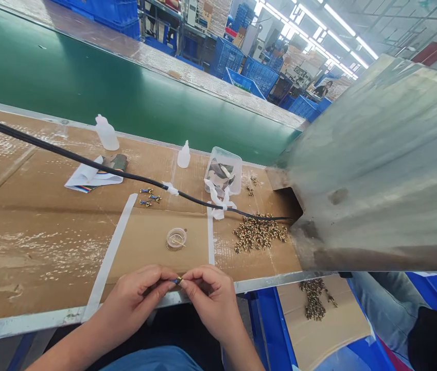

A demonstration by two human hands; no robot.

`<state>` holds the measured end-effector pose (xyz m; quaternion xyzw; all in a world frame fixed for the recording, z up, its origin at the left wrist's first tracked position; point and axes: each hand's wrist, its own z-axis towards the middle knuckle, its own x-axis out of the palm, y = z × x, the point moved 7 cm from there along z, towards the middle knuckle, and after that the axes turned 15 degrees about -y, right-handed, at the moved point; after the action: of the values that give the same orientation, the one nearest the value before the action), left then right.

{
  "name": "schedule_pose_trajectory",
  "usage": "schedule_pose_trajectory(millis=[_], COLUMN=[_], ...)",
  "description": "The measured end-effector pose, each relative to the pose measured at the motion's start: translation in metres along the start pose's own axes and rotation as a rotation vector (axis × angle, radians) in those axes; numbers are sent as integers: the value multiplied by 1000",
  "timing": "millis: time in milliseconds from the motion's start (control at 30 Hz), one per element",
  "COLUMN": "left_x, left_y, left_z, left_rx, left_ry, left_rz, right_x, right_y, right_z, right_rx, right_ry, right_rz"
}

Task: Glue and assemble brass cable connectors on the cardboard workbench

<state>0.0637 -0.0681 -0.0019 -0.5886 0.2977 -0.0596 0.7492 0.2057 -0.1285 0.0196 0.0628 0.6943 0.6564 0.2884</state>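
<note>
My left hand [135, 296] and my right hand [213, 299] meet at the table's front edge. Between their thumbs and forefingers they pinch one small blue and brass-coloured part [178, 281]; the fingertips hide most of it. Just beyond the hands sits a small round clear tub [168, 241] with a thin pale stick in it. Several similar blue and brass-coloured parts [150, 199] lie farther back to the left. A large heap of small brass-coloured parts [259, 234] spreads to the right of the tub.
A black cable [137, 178] crosses the cardboard-covered table into a slot in a big metal housing [372, 170]. Behind stand two squeeze bottles [107, 134], a clear plastic box [237, 164] and a cloth [94, 175]. A green conveyor belt [125, 93] runs beyond. Another person's leg [380, 304] shows at right.
</note>
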Motion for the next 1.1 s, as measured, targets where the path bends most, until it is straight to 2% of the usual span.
schedule_pose_trajectory(millis=[467, 933, 1000, 1033, 1100], left_x=[-1, 4, 1, -2, -16], left_y=[-15, -4, -4, -3, 2], left_z=[7, 2, 3, 4, 10], left_rx=[46, -58, -65, -71, -93], left_ry=[18, 72, 60, 50, 7], left_rz=[52, 45, 69, 84, 129], right_x=[4, 6, -5, -17, -60], right_y=[-4, -4, -8, -13, -27], right_z=[-1, 0, 1, 1, -2], right_rx=[18, 18, 15, 13, 4], right_ry=[-52, -40, -59, -92, -248], right_rz=[77, 75, 86, 84, 52])
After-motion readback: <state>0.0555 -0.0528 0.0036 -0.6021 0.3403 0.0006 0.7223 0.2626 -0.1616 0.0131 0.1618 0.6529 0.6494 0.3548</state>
